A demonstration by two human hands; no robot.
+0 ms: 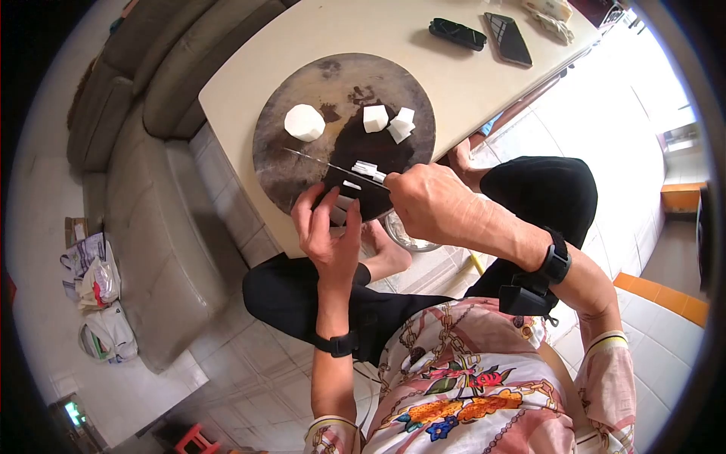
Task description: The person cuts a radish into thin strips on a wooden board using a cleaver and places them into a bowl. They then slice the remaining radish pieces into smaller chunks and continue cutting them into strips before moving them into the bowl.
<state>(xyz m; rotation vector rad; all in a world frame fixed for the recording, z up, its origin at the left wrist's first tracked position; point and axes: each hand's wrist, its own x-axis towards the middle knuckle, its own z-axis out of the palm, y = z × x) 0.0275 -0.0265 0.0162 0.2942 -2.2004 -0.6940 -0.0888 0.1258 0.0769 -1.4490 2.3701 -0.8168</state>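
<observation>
My right hand (431,198) is closed around the handle of a kitchen knife (318,161), whose blade points left across a round, dark-stained chopping board (276,163). At the board's near edge, my left hand (327,231) has its fingers curled over a pale block of food (342,210), partly hidden by them. Thin white slices (366,168) lie against the blade close to my right hand. Farther back on the board are a large rounded white chunk (305,122), a smaller white block (374,118) and some cut white pieces (402,125).
The board rests on a cream table (234,83). A black case (457,34) and a phone (508,39) lie toward its far right. Below the near edge, a metal bowl (412,240) is partly hidden by my right arm. A grey sofa (162,212) stands at left.
</observation>
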